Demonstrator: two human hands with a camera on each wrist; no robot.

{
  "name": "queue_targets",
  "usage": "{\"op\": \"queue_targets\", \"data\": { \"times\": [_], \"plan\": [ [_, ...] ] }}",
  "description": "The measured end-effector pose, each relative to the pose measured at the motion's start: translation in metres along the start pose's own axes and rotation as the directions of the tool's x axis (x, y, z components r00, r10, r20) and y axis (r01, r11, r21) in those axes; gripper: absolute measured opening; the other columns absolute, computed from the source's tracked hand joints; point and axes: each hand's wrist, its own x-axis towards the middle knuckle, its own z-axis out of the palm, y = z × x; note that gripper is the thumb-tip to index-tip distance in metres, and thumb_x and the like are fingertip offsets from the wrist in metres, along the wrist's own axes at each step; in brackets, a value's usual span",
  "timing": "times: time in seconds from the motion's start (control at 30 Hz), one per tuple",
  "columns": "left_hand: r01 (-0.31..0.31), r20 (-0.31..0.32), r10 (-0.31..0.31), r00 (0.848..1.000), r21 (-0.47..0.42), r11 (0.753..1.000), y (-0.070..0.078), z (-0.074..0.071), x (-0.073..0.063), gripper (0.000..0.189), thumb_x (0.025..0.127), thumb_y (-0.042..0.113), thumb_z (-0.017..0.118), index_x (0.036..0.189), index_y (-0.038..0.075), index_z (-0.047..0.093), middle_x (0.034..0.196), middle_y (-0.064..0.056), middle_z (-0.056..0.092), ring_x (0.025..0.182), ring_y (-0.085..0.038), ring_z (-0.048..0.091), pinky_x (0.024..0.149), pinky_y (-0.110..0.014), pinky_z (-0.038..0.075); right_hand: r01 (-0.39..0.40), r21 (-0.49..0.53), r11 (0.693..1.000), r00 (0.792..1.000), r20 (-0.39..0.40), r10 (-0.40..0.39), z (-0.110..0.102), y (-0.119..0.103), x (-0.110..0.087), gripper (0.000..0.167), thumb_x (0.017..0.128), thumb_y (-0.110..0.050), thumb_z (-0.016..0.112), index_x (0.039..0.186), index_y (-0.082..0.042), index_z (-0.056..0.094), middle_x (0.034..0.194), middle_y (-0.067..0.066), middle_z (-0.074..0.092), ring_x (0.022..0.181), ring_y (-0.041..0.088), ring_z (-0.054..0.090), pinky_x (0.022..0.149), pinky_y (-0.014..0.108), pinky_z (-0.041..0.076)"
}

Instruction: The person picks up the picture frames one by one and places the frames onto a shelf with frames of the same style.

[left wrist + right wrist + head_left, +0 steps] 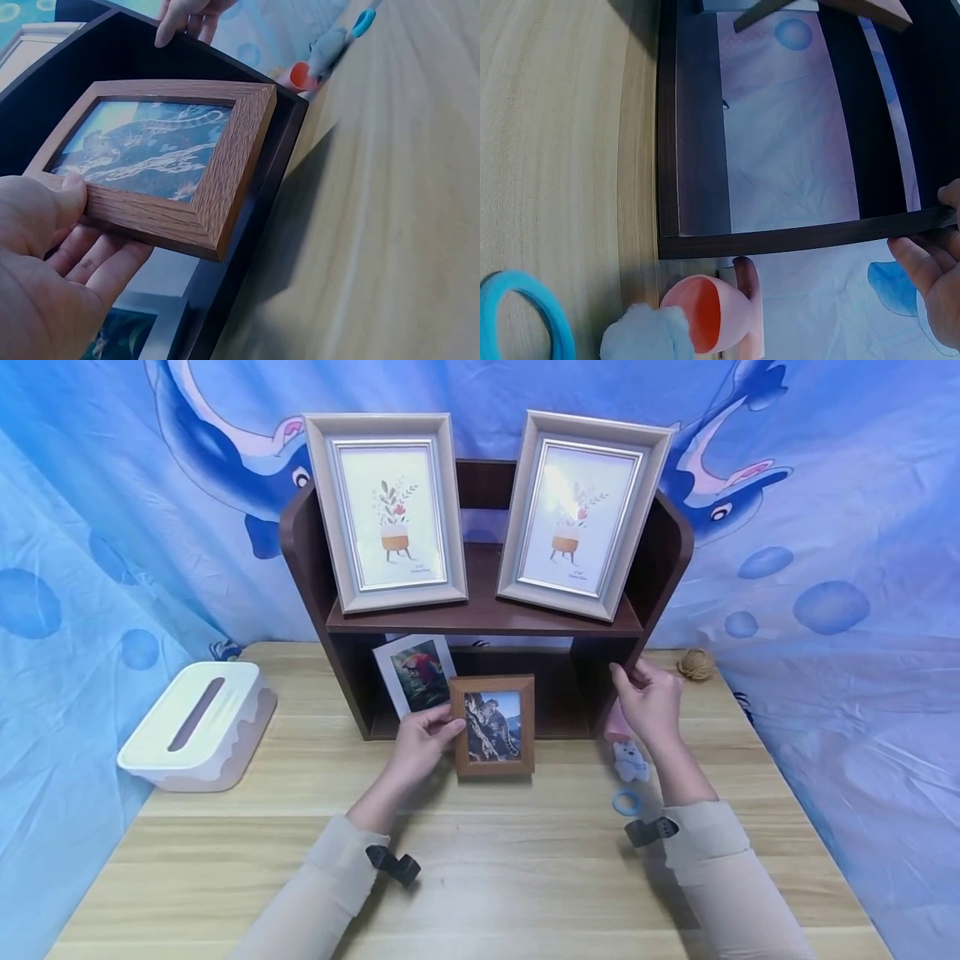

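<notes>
My left hand [422,745] pinches the left side of a small brown wooden photo frame [495,727], thumb in front and fingers behind. The frame carries a picture of a spotted big cat on rocks and stands upright before the lower opening of a dark brown desktop shelf [480,625]. With my right hand [654,700] I grip the front edge of the shelf's right side panel [810,238], thumb and fingers on opposite faces. A white photo frame [381,656] with a parrot picture leans inside the lower compartment at left, partly hidden by my left hand and the wooden frame.
Two large beige photo frames [457,568] [517,578] lean on the upper shelf. A tissue box [247,727] stands at left. Right of the shelf are a pink cup [735,319], a small white plush bear [630,762], a blue ring [615,804] and a ball of twine [696,665].
</notes>
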Motion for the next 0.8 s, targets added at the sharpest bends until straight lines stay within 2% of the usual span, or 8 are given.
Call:
{"op": "queue_targets", "data": {
  "times": [0.2, 0.37, 0.47, 0.53, 0.7, 0.8],
  "plan": [
    [-0.041, -0.002, 0.041, 0.999, 0.023, 0.999, 0.001, 0.014, 0.016, 0.038, 0.091, 0.004, 0.075, 0.124, -0.011, 0.065, 0.102, -0.022, 0.071, 0.092, -0.023, 0.07, 0.078, -0.02, 0.058, -0.014, 0.012, 1.0, 1.0, -0.007, 0.014, 0.0, 0.0, 0.001, 0.008, 0.089, -0.002, 0.073, 0.089, 0.006, 0.076, 0.085, 0.02, 0.075, 0.072, -0.018, 0.057, 0.064, 0.002, 0.048],
    [-0.031, -0.004, 0.031, 1.0, 0.015, 0.999, 0.001, 0.024, 0.026, 0.037, 0.092, 0.005, 0.074, 0.125, -0.01, 0.065, 0.109, -0.025, 0.071, 0.098, -0.029, 0.071, 0.08, -0.026, 0.06, -0.015, 0.017, 1.0, 1.0, 0.002, 0.015, 0.0, -0.001, 0.001, 0.008, 0.089, -0.001, 0.074, 0.089, 0.006, 0.076, 0.086, 0.02, 0.076, 0.074, -0.019, 0.057, 0.065, 0.002, 0.048],
    [-0.003, 0.015, 0.003, 1.0, -0.032, 0.999, 0.001, 0.03, 0.034, 0.035, 0.093, 0.005, 0.073, 0.124, -0.01, 0.066, 0.113, -0.026, 0.07, 0.097, -0.027, 0.072, 0.078, -0.03, 0.062, -0.023, 0.016, 1.0, 1.0, -0.001, 0.023, 0.0, -0.001, 0.0, 0.008, 0.089, -0.001, 0.074, 0.089, 0.006, 0.076, 0.085, 0.02, 0.075, 0.073, -0.019, 0.056, 0.065, 0.002, 0.048],
    [0.009, 0.023, -0.008, 1.0, -0.054, 0.998, 0.001, 0.035, 0.041, 0.033, 0.093, 0.005, 0.072, 0.123, -0.009, 0.067, 0.113, -0.026, 0.071, 0.091, -0.022, 0.071, 0.076, -0.03, 0.063, -0.028, 0.013, 1.0, 1.0, -0.002, 0.028, 0.0, -0.001, 0.0, 0.009, 0.089, -0.002, 0.074, 0.089, 0.006, 0.076, 0.084, 0.02, 0.075, 0.072, -0.015, 0.059, 0.064, 0.002, 0.048],
    [0.013, 0.017, -0.011, 1.0, -0.067, 0.998, 0.003, 0.045, 0.059, 0.031, 0.094, 0.007, 0.072, 0.121, -0.007, 0.069, 0.104, -0.022, 0.072, 0.081, -0.012, 0.066, 0.071, -0.03, 0.063, -0.02, -0.009, 1.0, 1.0, -0.001, 0.02, 0.001, 0.0, 0.0, 0.01, 0.09, -0.005, 0.074, 0.088, 0.005, 0.076, 0.084, 0.02, 0.075, 0.071, 0.009, 0.069, 0.064, 0.002, 0.047],
    [0.01, 0.019, -0.009, 1.0, -0.055, 0.998, 0.004, 0.052, 0.07, 0.029, 0.095, 0.008, 0.072, 0.12, -0.006, 0.07, 0.101, -0.02, 0.072, 0.079, -0.01, 0.064, 0.067, -0.026, 0.061, -0.043, -0.005, 0.999, 0.999, 0.001, 0.043, 0.001, 0.0, 0.0, 0.01, 0.09, -0.004, 0.074, 0.089, 0.005, 0.076, 0.085, 0.019, 0.076, 0.071, 0.006, 0.068, 0.064, 0.003, 0.047]
  ]
}}
